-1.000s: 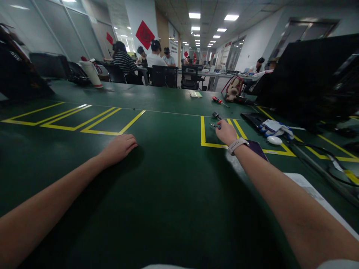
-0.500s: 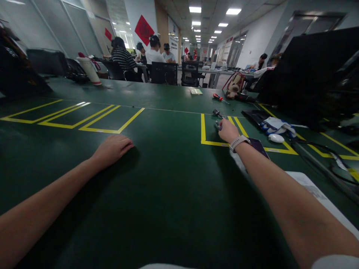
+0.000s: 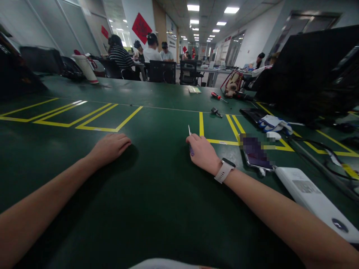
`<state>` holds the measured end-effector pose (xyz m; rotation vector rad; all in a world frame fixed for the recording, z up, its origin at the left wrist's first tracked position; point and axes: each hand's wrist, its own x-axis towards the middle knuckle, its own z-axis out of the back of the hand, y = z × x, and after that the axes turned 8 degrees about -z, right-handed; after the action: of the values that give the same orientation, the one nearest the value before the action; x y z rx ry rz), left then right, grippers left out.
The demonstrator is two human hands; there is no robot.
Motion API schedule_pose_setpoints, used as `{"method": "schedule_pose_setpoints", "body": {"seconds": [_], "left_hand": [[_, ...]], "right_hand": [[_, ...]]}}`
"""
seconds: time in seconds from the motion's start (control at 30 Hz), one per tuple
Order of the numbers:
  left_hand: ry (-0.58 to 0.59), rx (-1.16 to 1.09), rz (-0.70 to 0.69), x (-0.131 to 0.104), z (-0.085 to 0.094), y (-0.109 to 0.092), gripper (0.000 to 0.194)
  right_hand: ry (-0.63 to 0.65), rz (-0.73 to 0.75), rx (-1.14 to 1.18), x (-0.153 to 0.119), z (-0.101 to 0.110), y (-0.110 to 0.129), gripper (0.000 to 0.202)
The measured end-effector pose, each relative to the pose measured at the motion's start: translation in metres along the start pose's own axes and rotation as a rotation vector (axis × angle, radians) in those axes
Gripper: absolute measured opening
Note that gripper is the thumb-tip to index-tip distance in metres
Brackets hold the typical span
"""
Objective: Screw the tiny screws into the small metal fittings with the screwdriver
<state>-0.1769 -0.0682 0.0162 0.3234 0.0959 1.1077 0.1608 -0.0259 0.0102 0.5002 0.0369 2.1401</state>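
Observation:
My right hand [image 3: 202,151], with a pale-strapped watch at its wrist, is closed round a slim purple-handled tool [image 3: 192,150]. Its thin silver shaft points away from me, and most of the handle is hidden by the fingers. My left hand [image 3: 110,146] rests palm down on the green tabletop [image 3: 157,194], fingers stretched and holding nothing. Beyond the right hand lies a small dark piece with a metal stem [image 3: 216,112]. Farther back is a red-handled screwdriver [image 3: 218,97].
Yellow tape [image 3: 201,125] outlines boxes on the table. To the right lie a phone [image 3: 254,149], a long white device [image 3: 314,198], gloves [image 3: 275,124] and cables [image 3: 314,147]. A white cup [image 3: 86,69] stands at the far left. Several people sit beyond the table.
My right hand has come back toward me and to the left, out of the taped box, carrying the purple-handled tool. My left hand has stayed put.

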Motion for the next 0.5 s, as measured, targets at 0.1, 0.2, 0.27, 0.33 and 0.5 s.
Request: {"method": "schedule_pose_setpoints", "body": {"seconds": [0.1,0.2,0.27,0.33,0.5], "left_hand": [[0.004,0.024,0.003,-0.001,0.001,-0.001,0.032],[0.006,0.025,0.000,-0.001,0.002,-0.001,0.033],[0.004,0.030,-0.004,0.000,0.001,-0.001,0.035],[0.003,0.036,-0.008,0.000,0.000,-0.001,0.035],[-0.008,0.008,-0.010,-0.001,0.005,-0.003,0.033]], "right_hand": [[0.002,0.050,0.087,-0.010,0.001,0.011,0.030],[0.020,0.070,0.188,-0.018,0.003,0.016,0.029],[0.037,0.081,0.238,-0.022,0.004,0.018,0.030],[0.054,0.087,0.279,-0.026,0.005,0.021,0.030],[0.094,0.101,0.402,-0.031,0.007,0.027,0.032]]}}
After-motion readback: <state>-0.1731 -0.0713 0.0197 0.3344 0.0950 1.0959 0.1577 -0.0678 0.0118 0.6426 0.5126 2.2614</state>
